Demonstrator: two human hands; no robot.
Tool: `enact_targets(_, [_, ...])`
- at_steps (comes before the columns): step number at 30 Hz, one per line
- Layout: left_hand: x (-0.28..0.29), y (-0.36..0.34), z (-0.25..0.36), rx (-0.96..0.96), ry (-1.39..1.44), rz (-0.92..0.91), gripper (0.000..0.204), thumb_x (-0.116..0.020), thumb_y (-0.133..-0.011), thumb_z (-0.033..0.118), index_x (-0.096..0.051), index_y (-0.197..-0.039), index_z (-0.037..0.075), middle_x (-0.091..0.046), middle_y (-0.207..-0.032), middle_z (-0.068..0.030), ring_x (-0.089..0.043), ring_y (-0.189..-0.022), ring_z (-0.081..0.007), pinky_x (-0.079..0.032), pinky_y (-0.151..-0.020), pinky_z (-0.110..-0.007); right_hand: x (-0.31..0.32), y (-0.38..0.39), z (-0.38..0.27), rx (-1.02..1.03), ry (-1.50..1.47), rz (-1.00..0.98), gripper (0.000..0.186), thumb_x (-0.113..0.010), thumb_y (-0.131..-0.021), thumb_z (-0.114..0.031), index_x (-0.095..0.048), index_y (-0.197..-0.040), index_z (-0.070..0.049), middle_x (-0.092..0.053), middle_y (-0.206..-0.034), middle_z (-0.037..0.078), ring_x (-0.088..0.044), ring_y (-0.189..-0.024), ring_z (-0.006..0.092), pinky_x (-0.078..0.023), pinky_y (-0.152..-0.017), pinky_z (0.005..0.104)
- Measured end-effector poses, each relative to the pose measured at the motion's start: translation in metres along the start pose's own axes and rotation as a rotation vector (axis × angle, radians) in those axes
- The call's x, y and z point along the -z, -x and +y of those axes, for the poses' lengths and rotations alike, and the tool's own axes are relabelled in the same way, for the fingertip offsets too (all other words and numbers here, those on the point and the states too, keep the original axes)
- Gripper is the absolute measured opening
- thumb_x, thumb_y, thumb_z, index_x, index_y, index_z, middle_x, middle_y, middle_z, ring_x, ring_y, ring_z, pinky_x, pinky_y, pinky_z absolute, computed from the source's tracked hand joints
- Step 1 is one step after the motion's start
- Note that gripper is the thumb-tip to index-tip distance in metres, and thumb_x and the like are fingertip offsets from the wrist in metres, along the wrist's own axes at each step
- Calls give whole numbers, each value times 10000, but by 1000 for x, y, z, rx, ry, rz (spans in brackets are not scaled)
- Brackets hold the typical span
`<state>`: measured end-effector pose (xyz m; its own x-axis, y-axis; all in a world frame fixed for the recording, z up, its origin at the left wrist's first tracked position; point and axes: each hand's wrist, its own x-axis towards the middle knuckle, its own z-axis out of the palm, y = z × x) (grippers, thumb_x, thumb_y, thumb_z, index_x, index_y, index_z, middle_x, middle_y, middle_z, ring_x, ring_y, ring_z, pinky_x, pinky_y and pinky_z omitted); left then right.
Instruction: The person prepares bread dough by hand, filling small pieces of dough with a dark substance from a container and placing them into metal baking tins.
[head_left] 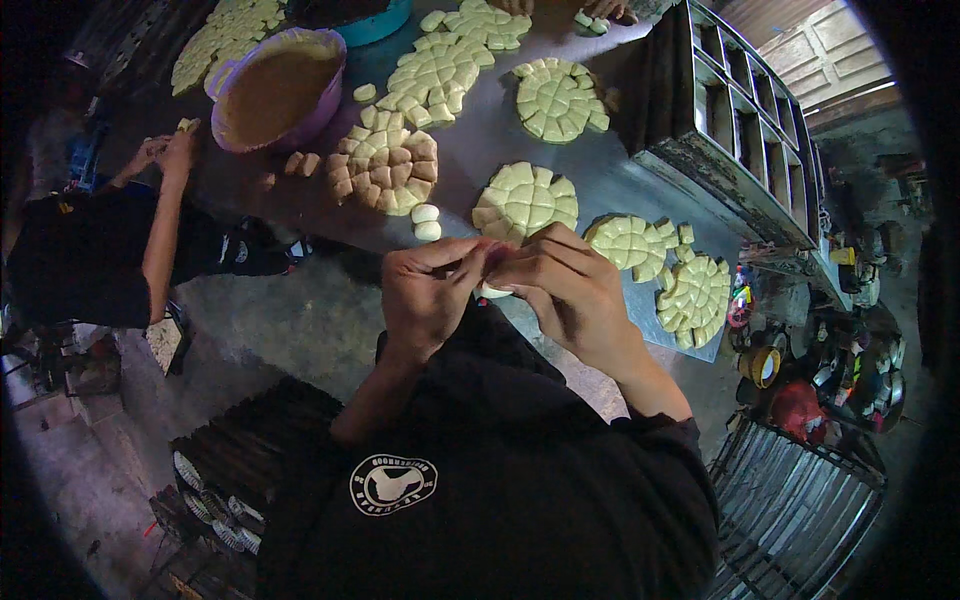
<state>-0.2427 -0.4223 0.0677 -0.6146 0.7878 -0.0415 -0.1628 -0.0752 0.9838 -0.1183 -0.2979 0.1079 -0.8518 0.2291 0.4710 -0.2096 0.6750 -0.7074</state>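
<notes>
My left hand and my right hand meet just past the table's near edge. Between their pinched fingertips is a small pale dough piece, mostly hidden by the fingers. Close beyond my left hand, two small smooth dough balls sit on the metal table. A flat dough round cut into pieces lies right behind my fingers. Left of it is a round cluster of brown portions with paler pieces along its far side.
A purple basin of brown filling and a teal bowl stand at the far left. More cut dough rounds lie to the right. A dark compartmented rack rises at the right. A co-worker works on the left; another's hands show at the far edge.
</notes>
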Motion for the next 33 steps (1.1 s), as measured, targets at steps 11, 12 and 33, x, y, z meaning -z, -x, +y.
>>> enact_targets(11, [59, -15, -21, -30, 237, -326, 265, -635, -964, 85, -671, -1208, -12, -707, -1114, -146, -680, -926, -163, -564, -812, -301, -15, -29, -7, -127, -206, -18, 543, -826, -736, -64, -614, -1236, -41, -680, -1117, 95, -621, -859, 240, -484, -790, 347])
enact_targets(12, [64, -17, -30, 58, 383, -334, 273, -610, -980, 93, -657, -1228, -10, -703, -1118, -137, -675, -950, -167, -559, -826, -302, -26, -33, -9, -136, -215, -54, 611, -838, -735, -73, -579, -1287, -34, -703, -1043, 88, -631, -893, 247, -481, -814, 349])
enact_targets(33, [162, -70, -88, 431, 11, -197, 339, -561, -1016, 258, -606, -1221, -9, -681, -981, -116, -667, -664, -122, -522, -615, -260, -170, -7, 92, -739, 153, 528, 251, -649, -887, 60, -591, -1130, 35, -585, -1121, 169, -642, -957, 221, -532, -828, 309])
